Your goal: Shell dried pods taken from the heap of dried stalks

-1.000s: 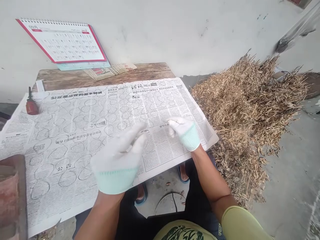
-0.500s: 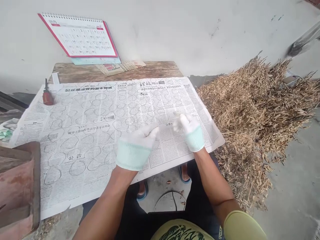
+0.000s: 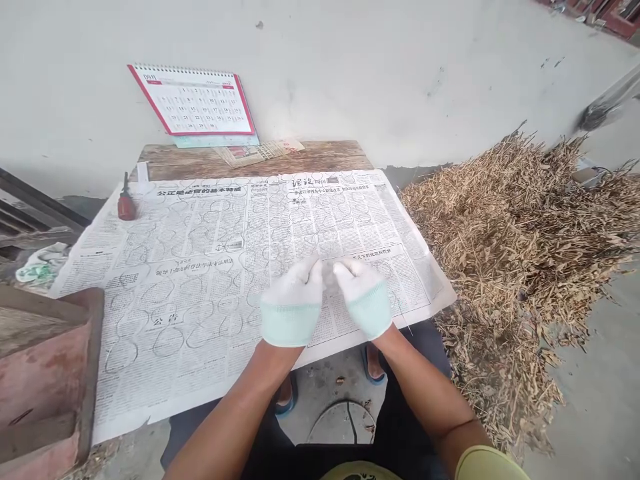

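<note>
Both my hands wear white gloves with mint-green cuffs and are held close together above the front part of a newspaper sheet [image 3: 125, 400]. My left hand [image 3: 295, 287] is closed, thumb and forefinger pinched. Facing it across a small gap, my right hand [image 3: 357, 287] is pinched too. What the fingertips hold is too small or hidden to make out. A thin dark strand [image 3: 403, 315], like wire, shows just right of the right cuff. Thin grey rings and loops [image 3: 167, 339] cover much of the newspaper; whether drawn or laid on it, I cannot tell.
A red-handled screwdriver [image 3: 127, 205] stands at the sheet's far left corner. Behind it a desk calendar [image 3: 200, 107] leans on the wall above the wooden tabletop [image 3: 330, 152]. A wooden stool or bench [image 3: 93, 373] overlaps the left edge. Dry stalks [image 3: 490, 247] are heaped at right.
My hands have come together, the right moving left and down toward the left one. The view has shifted, so the table sits lower and further right.
</note>
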`<state>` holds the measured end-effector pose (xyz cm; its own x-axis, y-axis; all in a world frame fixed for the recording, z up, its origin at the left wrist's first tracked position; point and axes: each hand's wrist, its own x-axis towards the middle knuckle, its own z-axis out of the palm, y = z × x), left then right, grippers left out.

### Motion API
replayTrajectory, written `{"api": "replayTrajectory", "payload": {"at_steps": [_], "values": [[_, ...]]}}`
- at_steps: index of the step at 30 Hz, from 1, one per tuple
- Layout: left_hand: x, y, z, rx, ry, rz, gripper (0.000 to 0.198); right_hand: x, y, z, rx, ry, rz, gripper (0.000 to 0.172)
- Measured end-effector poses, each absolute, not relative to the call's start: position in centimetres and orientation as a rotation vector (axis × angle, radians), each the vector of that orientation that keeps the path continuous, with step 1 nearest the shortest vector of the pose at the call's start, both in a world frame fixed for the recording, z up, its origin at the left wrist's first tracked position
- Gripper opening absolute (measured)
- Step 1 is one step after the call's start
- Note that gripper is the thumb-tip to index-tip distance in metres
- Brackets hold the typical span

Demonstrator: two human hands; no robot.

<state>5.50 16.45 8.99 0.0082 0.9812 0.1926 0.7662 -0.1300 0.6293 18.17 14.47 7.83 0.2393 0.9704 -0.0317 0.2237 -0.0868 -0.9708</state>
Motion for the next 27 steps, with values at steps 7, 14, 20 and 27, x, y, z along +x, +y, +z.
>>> {"api": "replayTrajectory", "payload": {"at_steps": [7, 14, 20, 27], "values": [[5.8, 16.5, 7.5, 2.077, 1.835, 0.920, 0.036, 17.3, 14.3, 8.2, -1.566, -1.199, 0.957, 0.022], [6.3, 16.4, 7.1, 1.947, 1.747, 0.919, 0.030, 18.1, 14.2, 7.1, -1.540, -1.369, 0.737, 0.029], [6.7, 15.8, 7.9, 1.861, 1.748, 0.900, 0.030, 18.8, 14.1, 7.0, -1.539, -1.473, 0.665, 0.035], [6.4, 16.2, 7.5, 1.780, 1.626, 0.879, 0.031, 19.1, 14.5, 7.5, -1.580, -1.474, 0.659, 0.038]]}}
